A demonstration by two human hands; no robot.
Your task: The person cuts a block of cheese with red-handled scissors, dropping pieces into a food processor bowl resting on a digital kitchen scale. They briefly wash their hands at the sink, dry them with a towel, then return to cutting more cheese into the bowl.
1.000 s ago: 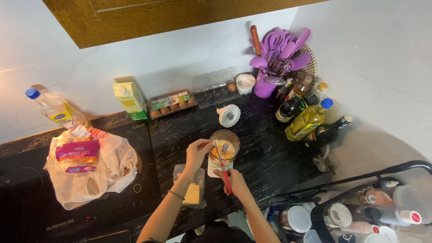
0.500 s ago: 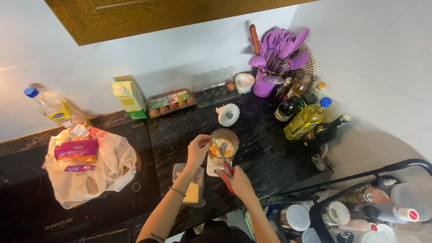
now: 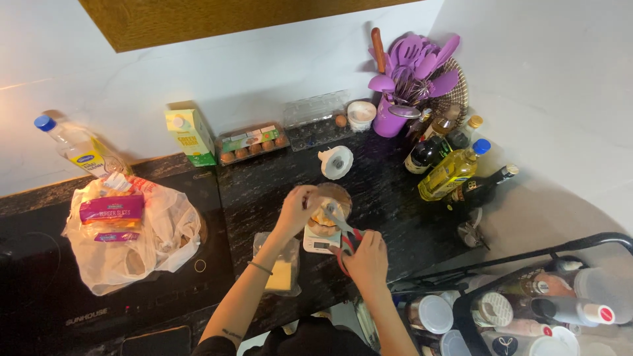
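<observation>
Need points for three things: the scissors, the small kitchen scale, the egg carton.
scissors (image 3: 347,238), head view, on the red handles in the right hand
kitchen scale (image 3: 319,244), head view, on its white front edge under the bowl
egg carton (image 3: 252,144), head view, on the clear lid over the eggs

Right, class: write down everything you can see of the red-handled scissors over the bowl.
The scissors have red loop handles and pale metal blades. The right hand holds the handles, fingers through the loops. The blades look parted and point up-left, their tips over the clear bowl, which sits on a small white scale on the dark counter. The left hand is at the bowl's left rim.
</observation>
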